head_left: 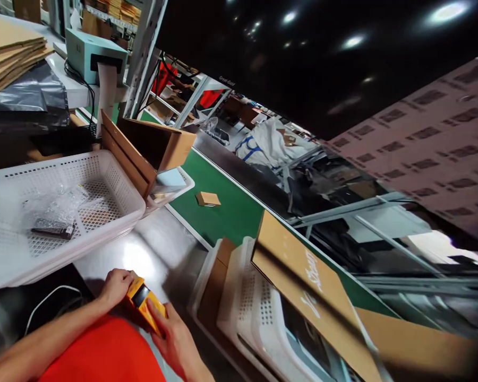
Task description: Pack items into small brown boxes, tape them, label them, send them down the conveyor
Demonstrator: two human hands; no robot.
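Low in the view, close to the red clothing, a small yellow box-like item with a dark panel (147,307) is held between my two hands. My left hand (117,287) has its fingers closed on the upper end. The lower end lies in my right hand (175,337), whose thumb presses along the front beside the dark panel. Whether the item is a carton or a device I cannot tell. Beneath it is the shiny metal worktop (155,239).
At left stands a white plastic basket (121,212) holding clear plastic wrap and a dark narrow packet (53,232). A small carton (208,199) lies on the green belt (231,220). White baskets (233,313) and a cardboard box (310,281) crowd the right. A label printer (95,53) stands behind.
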